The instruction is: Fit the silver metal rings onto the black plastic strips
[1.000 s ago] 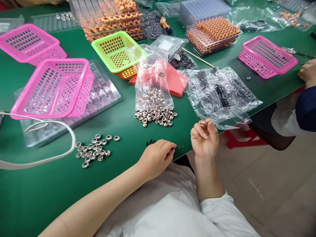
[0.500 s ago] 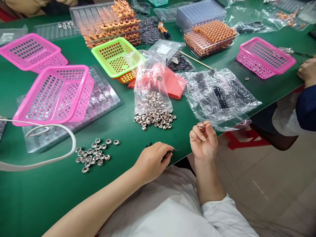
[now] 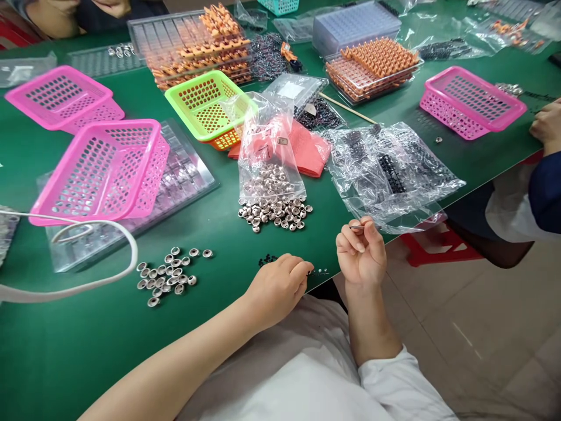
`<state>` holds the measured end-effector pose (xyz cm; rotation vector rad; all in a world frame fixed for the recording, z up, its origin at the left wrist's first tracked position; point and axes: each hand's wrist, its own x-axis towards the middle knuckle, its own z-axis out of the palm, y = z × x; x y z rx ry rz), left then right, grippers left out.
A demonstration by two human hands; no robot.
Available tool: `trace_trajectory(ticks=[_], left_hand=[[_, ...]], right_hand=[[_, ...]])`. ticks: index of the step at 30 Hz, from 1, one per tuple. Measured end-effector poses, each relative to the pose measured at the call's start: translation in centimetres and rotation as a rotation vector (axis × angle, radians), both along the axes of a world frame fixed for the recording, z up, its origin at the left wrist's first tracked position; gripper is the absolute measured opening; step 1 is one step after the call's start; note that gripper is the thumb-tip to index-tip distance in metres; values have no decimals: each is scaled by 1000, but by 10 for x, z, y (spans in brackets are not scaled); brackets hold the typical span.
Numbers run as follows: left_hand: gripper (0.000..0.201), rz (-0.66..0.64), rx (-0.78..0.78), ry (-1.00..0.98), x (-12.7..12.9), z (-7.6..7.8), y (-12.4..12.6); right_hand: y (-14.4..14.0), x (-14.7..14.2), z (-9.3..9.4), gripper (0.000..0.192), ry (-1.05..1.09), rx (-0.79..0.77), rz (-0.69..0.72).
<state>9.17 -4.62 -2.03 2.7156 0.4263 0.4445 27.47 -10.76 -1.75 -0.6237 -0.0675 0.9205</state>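
Observation:
My left hand (image 3: 280, 286) rests at the table's near edge with its fingers bent down and pressed together; whatever they pinch is hidden beneath them. Small black parts (image 3: 267, 259) lie in a little heap just behind its knuckles. A few tiny clear-and-dark pieces (image 3: 323, 271) sit by its fingertips. Raised beyond the edge, my right hand (image 3: 362, 257) is closed, palm up, with a thin metal piece (image 3: 356, 227) between thumb and fingers. To the left lie loose silver metal cups (image 3: 166, 275). More silver cups (image 3: 274, 210) spill from a clear plastic bag (image 3: 267, 126).
Pink baskets (image 3: 99, 169) and a green basket (image 3: 205, 111) stand on the green table. A clear bag of black parts (image 3: 394, 175) lies near the right hand. Trays of orange parts (image 3: 372, 64) are stacked behind. A white cable (image 3: 87, 292) curves at left. Another person's hand (image 3: 546, 126) rests at right.
My left hand's fingers have moved slightly right and curled lower, hiding the black bit seen between them before. More of the black heap shows. The right hand has barely moved.

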Motion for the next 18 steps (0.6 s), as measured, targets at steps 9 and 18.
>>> trace_trajectory(ticks=[9,18], left_hand=[[23,46,-144,-52,6,-8,-6],[19,304,41,-206,-1,26,52]], right_hand=[[-1,0,-3,18,-15,-8,-8],[5,2,-16,19,-117,-100,0]])
